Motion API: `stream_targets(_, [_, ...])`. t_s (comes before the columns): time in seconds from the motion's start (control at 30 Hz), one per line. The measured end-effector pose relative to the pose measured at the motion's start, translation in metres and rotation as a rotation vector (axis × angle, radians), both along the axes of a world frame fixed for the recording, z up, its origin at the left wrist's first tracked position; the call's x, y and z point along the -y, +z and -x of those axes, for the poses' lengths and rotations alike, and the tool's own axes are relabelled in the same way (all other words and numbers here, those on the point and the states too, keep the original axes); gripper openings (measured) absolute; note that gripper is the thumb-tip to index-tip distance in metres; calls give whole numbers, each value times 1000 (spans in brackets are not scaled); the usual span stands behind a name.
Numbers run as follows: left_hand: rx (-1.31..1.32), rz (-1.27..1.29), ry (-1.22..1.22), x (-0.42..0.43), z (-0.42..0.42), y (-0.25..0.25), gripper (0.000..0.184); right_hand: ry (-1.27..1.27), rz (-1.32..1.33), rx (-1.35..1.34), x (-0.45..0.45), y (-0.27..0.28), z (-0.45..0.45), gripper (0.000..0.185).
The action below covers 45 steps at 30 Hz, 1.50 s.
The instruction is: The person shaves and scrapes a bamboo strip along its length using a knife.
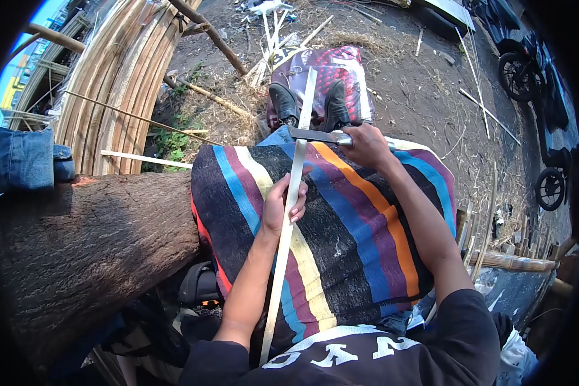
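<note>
My left hand (pixel 284 204) is closed around a long pale strip (pixel 277 283), likely bamboo or wood. The strip runs from near my chest, over my lap, to beyond my knees. In my right hand (pixel 367 147) is the handle of a knife (pixel 315 136), its blade pointing left and lying across the strip ahead of my left hand. Whether the edge cuts into the strip cannot be made out. A striped cloth (pixel 341 238) covers my lap beneath both hands.
To the left lies a thick log (pixel 96 238) with a denim sleeve (pixel 26 161) above it. Bundled long slats (pixel 125 77) lean behind. My shoes (pixel 335 106) rest on a printed sack (pixel 360 71). Motorbikes (pixel 521 74) stand at the right, and loose strips (pixel 489 116) lie on the dirt.
</note>
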<state>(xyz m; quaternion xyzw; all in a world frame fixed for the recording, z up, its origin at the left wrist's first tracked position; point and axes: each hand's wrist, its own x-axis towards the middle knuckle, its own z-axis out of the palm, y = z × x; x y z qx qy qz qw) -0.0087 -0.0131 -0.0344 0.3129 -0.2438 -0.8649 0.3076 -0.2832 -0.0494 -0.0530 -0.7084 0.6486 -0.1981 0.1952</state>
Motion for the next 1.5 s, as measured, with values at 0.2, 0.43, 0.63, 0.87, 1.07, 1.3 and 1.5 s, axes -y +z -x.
stream_targets(0.2, [9,15,11,0,2,-3,38,154,49,69,-19,-2,-37,18])
stream_targets(0.43, [228,138,111,0,-1,-9,24,166,-122,-36,-26,7,-59,15])
stream_targets(0.63, [29,-25,154,0,0,-6,20,176,-47,7,-29,1,-55,15])
stream_targets(0.87, [5,-18,145,3,-4,-4,30,245,-56,5,-34,3,-64,14])
stream_targets(1.07, [-25,-53,146,0,-4,-7,32,245,-7,-33,-31,-6,-64,14])
stream_targets(1.3, [127,-65,193,-3,-2,3,22,202,28,-45,-24,-19,-59,14])
stream_targets(1.5, [248,-8,233,2,-1,2,20,42,135,-88,-6,-32,-46,18])
